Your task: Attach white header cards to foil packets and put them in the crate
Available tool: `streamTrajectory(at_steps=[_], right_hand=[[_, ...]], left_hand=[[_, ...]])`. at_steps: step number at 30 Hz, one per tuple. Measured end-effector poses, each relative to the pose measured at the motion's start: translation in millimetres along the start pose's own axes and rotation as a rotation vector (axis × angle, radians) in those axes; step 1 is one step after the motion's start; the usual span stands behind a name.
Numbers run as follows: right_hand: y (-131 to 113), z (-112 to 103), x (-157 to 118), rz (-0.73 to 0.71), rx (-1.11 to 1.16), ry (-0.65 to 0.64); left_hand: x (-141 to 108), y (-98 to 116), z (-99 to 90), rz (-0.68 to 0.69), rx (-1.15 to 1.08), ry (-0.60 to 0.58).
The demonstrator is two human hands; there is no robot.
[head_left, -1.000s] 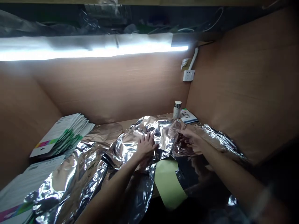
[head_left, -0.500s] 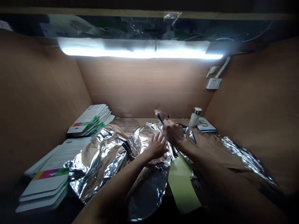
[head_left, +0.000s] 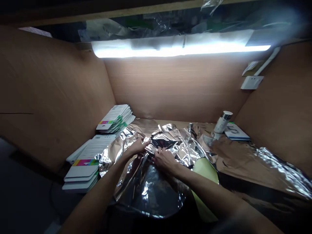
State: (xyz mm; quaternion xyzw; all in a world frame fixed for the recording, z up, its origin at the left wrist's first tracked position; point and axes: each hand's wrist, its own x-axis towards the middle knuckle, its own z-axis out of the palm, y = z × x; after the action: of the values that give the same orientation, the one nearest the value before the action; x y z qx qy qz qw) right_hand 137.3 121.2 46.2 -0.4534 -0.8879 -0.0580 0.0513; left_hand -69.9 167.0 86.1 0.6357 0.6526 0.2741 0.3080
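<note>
A large sheet of crumpled silver foil (head_left: pixel 151 191) spreads over the worktop and hangs over its front edge. My left hand (head_left: pixel 138 147) reaches in from the left, fingers pinched on a gathered fold near the middle. Close beside it, my right hand (head_left: pixel 165 159) is closed on the same foil, its fingers curled into the crease and partly hidden by it. Under the right forearm lies a yellow-green sheet (head_left: pixel 206 170), partly covered by the foil.
Stacks of white printed cards (head_left: pixel 83 174) stand at the left, with another stack (head_left: pixel 113 118) behind. A bottle with a silver lid (head_left: pixel 223 123) and a white box (head_left: pixel 236 131) stand back right. More foil (head_left: pixel 282 165) lies right. Wooden panels enclose the worktop; a lamp (head_left: pixel 180 50) hangs above.
My right hand held a dark, stick-like tool raised over the foil; the tool no longer shows and that hand is down on the foil. My left hand has moved left. The view has turned.
</note>
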Motion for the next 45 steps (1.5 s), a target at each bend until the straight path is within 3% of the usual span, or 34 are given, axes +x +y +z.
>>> streamTrajectory(at_steps=[4, 7, 9, 12, 14, 17, 19, 21, 23, 26, 28, 31, 34, 39, 43, 45], right_hand=[[8.8, 2.7, -25.7, -0.027, 0.004, 0.007], [16.2, -1.0, -44.3, 0.083, -0.045, 0.072], [22.1, -6.8, -53.9, 0.124, -0.071, 0.104], [33.8, -14.5, -72.2, 0.075, -0.070, 0.116], [41.2, -13.7, -92.5, -0.011, -0.066, 0.140], [44.5, -5.1, -131.6, -0.128, -0.054, 0.178], [40.6, -3.1, -153.2, -0.170, 0.001, 0.119], [35.3, -8.3, -162.4, -0.170, 0.086, 0.032], [33.4, -16.1, -157.0, -0.052, 0.139, 0.020], [42.7, -16.6, -134.0, 0.211, 0.126, 0.058], [54.0, -5.4, -121.1, 0.309, 0.136, -0.016], [66.5, 16.6, -114.9, 0.378, 0.199, -0.138], [71.8, 23.5, -117.5, 0.403, 0.254, -0.132], [101.2, -1.6, -117.7, 0.690, 0.482, -0.026], [137.9, -19.6, -120.1, 0.660, 0.762, -0.148], [146.9, -25.4, -126.6, 0.641, 0.942, -0.148]], left_hand=[[13.9, -1.1, 16.9, 0.033, -0.121, -0.061], [7.4, 5.6, 18.6, 0.024, -0.229, -0.082], [-9.2, 10.5, 18.3, 0.020, -0.308, -0.088], [-55.6, 10.3, 16.5, 0.083, -0.349, -0.070], [-95.6, 5.5, 15.4, 0.201, -0.171, -0.019], [-148.7, 4.6, 20.9, 0.368, 0.329, 0.237], [-167.3, 14.0, 34.6, 0.478, 0.555, 0.347], [-169.2, 27.2, 56.8, 0.602, 0.663, 0.290], [-159.3, 36.2, 83.1, 0.663, 0.710, 0.175], [-139.1, 31.6, 115.6, 0.586, 0.743, 0.075], [-130.0, 19.9, 126.1, 0.489, 0.754, -0.007], [-125.4, 2.9, 128.5, 0.384, 0.740, -0.104], [-125.7, -5.7, 127.8, 0.381, 0.725, -0.114], [-124.1, -8.9, 126.1, 0.499, 0.706, -0.068], [-134.8, 7.8, 120.0, 0.629, 0.715, 0.048], [-147.2, 24.9, 123.1, 0.731, 0.694, 0.049]])
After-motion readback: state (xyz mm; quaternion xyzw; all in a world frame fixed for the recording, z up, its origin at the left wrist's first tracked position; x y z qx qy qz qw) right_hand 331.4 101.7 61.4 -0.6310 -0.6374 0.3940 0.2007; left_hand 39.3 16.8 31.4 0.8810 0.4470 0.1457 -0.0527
